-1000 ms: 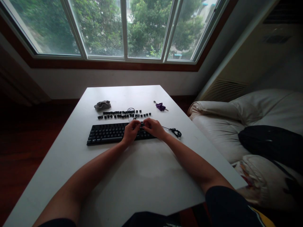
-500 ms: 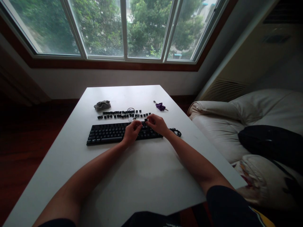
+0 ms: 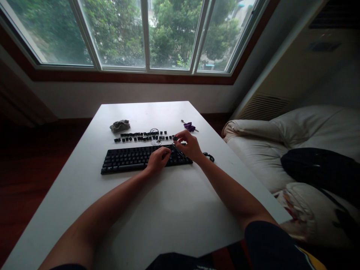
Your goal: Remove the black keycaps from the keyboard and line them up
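Note:
A black keyboard (image 3: 126, 159) lies across the white table. My left hand (image 3: 159, 159) rests over its middle with the fingers curled in; whether anything is inside them is hidden. My right hand (image 3: 189, 145) is above the right part of the keyboard, reaching its far edge. Thumb and forefinger pinch a small black keycap (image 3: 175, 138) at the right end of the nearer row of loose keycaps (image 3: 146, 138). A thin wire-like piece (image 3: 177, 150) shows below the right fingers; I cannot tell whether they hold it.
Another row of keycaps (image 3: 135, 134) lies farther back. Behind it are a crumpled grey cloth (image 3: 120, 126) and a purple item with a thin stick (image 3: 189, 126). A coiled black cable (image 3: 209, 156) lies right of the keyboard. A pale sofa (image 3: 253, 150) stands beside the table.
My hands have drawn apart. The right one has moved from the keyboard slightly away toward the keycap row with a keycap, while the left fingers have curled in over the keyboard.

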Demonstrator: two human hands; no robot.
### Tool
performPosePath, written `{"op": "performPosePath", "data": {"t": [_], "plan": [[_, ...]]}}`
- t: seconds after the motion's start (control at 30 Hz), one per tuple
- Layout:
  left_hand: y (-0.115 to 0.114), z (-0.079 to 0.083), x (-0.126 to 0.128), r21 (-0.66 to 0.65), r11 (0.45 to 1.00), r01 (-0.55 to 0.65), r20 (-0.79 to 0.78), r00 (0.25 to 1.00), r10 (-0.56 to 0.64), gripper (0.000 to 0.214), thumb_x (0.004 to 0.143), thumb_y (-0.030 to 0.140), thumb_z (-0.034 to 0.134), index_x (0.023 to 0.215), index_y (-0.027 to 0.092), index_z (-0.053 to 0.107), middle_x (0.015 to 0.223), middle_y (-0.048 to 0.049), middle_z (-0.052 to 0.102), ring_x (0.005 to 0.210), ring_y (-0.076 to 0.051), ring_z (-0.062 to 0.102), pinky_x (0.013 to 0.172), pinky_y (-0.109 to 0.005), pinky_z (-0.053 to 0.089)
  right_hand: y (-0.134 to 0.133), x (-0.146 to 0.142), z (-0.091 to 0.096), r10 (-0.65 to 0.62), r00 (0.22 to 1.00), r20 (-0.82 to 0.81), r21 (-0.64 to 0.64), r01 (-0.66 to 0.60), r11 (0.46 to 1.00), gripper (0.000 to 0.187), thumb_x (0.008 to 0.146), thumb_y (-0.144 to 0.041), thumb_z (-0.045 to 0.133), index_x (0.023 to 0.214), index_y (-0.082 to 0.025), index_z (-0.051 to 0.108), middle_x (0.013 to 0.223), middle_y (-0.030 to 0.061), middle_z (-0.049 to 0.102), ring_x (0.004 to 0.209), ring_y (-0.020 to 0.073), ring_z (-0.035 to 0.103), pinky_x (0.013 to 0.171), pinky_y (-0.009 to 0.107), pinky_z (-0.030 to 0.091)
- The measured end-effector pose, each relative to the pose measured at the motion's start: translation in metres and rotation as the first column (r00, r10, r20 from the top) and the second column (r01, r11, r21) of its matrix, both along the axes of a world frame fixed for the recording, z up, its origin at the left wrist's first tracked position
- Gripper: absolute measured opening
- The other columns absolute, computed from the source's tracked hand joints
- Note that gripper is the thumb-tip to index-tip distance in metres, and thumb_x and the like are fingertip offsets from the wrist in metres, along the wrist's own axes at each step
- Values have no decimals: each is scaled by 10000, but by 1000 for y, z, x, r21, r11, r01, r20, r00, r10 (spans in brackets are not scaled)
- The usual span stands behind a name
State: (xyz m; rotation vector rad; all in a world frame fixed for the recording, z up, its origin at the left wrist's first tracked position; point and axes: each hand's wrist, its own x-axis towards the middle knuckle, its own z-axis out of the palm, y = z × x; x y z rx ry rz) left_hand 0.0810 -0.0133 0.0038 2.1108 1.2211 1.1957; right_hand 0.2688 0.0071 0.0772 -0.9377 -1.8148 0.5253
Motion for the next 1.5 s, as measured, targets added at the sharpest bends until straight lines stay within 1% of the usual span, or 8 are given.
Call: {"op": "performPosePath", "data": {"t": [0.17,0.3,0.43,0.53,0.9,1.33,1.4,1.5], "plan": [[-1,0,0,5,1000,4,-13,1000,-4,139,881,189,577,957,234,683,925,-21,698,778,-157,615,686,-249,453,-18,-2,21,-35,997,66,90,29,996,177,846,-279,653,965,-212,539,931,40,648,711,140,583,686,293,506],[0,0,1,14,1000,9,-27,1000,-9,137,890,193,568,962,228,679,913,-16,694,762,-149,604,706,-251,451,-28,-5,30,-23,998,59,159,13,987,166,849,-251,663,967,-211,553,944,41,653,698,134,590,698,300,514],[0,0,0,13,1000,8,-59,998,-7,126,897,199,568,969,218,669,933,-19,695,792,-149,607,735,-253,454,-30,-7,30,49,999,11,225,-50,973,175,851,-247,681,984,-214,573,945,28,668,682,124,611,675,286,533],[0,1,0,10,1000,5,-77,997,-4,125,901,205,567,975,216,667,926,-19,694,785,-147,603,725,-252,452,-29,-7,28,80,997,-21,242,-73,967,183,851,-242,693,997,-213,588,935,21,675,681,119,628,666,274,543],[-2,4,0,7,1000,11,-88,996,-10,125,904,198,561,973,215,664,946,-22,695,813,-153,614,732,-254,450,-30,-8,31,73,997,-4,287,-69,955,171,847,-234,700,983,-212,598,913,21,672,680,121,606,669,280,526],[-2,3,0,11,1000,11,-104,995,-9,109,906,202,560,957,213,656,907,-20,679,780,-147,597,711,-252,435,-30,-8,30,62,998,19,268,-64,961,159,854,-257,688,983,-213,608,902,20,661,681,124,596,674,283,519],[-1,3,0,15,1000,9,-109,994,-8,104,906,204,560,953,215,653,897,-19,676,778,-148,597,720,-255,437,-28,-7,30,50,999,20,239,-53,969,159,852,-275,691,976,-213,614,894,16,661,682,123,598,672,281,519],[-1,2,0,28,999,17,-132,991,-13,100,918,211,550,944,217,646,900,-19,673,791,-151,599,735,-262,440,-20,-4,29,32,999,-17,144,-29,989,189,847,-318,698,985,-213,623,896,15,664,700,128,606,667,278,524]]}}
